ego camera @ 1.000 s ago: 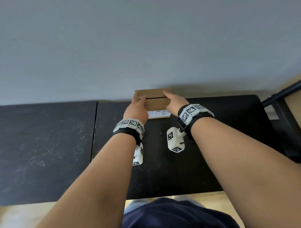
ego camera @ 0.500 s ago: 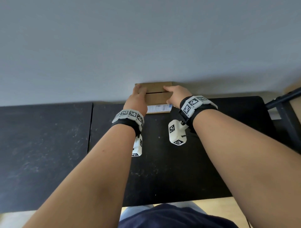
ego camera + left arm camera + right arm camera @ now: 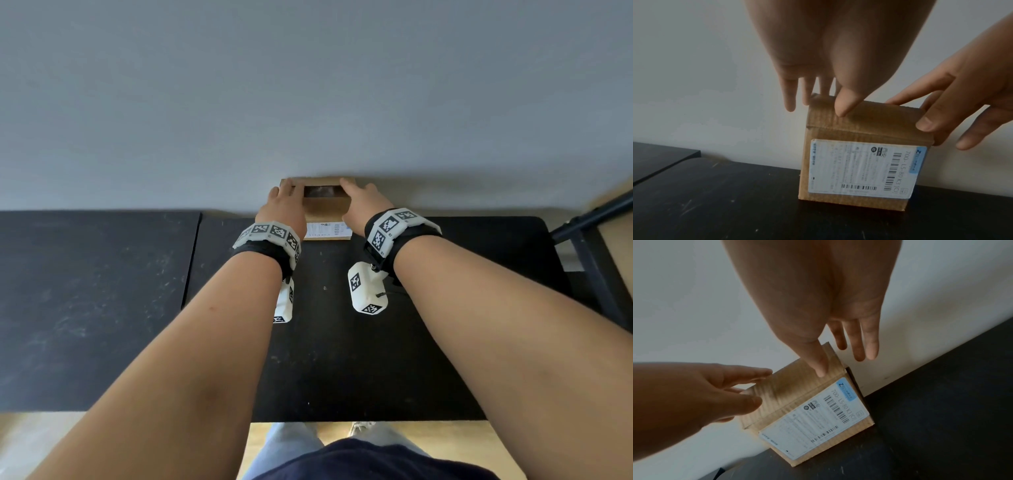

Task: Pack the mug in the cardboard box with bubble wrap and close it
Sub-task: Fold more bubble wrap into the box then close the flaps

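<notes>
A small cardboard box [image 3: 327, 214] with a white shipping label [image 3: 859, 167] stands at the back of the black table [image 3: 342, 359], against the wall. A dark gap [image 3: 320, 191] shows between its top flaps. My left hand [image 3: 282, 205] lies on the box's left top edge with straight fingers, and its thumb [image 3: 844, 105] touches the near flap. My right hand [image 3: 361, 202] lies on the right top edge, with its thumb [image 3: 820, 368] on the same flap and its fingers straight past the box. No mug or bubble wrap is in view.
A second black tabletop [image 3: 96, 291] adjoins on the left across a narrow seam. A black metal frame [image 3: 589, 246] stands at the right edge. The grey wall rises directly behind the box. Wooden floor shows below the table's front edge.
The slit between the top flaps has widened into a dark gap. Both hands have slid apart toward the box's left and right edges.
</notes>
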Demonstrator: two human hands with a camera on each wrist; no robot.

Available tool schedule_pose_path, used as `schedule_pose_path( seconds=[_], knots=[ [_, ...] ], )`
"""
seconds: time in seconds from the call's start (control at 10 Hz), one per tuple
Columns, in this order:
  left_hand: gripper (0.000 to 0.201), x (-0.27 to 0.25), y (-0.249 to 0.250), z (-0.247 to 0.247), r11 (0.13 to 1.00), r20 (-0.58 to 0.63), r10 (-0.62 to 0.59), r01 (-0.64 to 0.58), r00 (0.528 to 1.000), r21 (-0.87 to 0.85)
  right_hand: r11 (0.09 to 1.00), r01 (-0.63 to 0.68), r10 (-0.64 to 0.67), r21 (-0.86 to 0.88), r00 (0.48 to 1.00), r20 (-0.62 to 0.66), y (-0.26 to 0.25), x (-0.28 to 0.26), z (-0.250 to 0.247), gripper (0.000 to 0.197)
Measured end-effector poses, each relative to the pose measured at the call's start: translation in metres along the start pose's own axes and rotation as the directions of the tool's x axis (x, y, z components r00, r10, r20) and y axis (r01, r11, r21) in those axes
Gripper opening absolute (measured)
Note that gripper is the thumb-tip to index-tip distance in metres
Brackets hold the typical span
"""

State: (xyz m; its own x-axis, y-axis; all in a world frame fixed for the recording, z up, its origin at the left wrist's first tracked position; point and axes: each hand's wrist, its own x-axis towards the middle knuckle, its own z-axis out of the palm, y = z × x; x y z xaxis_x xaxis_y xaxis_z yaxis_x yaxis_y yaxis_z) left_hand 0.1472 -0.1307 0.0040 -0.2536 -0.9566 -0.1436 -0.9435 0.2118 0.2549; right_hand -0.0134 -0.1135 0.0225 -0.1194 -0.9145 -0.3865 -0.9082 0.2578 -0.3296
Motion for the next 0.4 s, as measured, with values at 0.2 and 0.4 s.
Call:
schedule_pose_path(
  seconds=[0.2, 0.4],
  knots=[
    [0.063, -0.021, 0.012, -0.007, 0.998, -0.041, -0.025, 0.027, 0.999, 0.054, 0.999, 0.016, -0.017, -0.048, 1.000, -0.013, 0.003, -0.019, -0.009, 0.062],
    [0.059, -0.044, 0.029, -0.022, 0.988, -0.019, -0.024, 0.027, 1.000, 0.153, 0.989, 0.081, -0.084, -0.121, 0.996, -0.017, 0.005, -0.039, -0.023, 0.052]
  ],
)
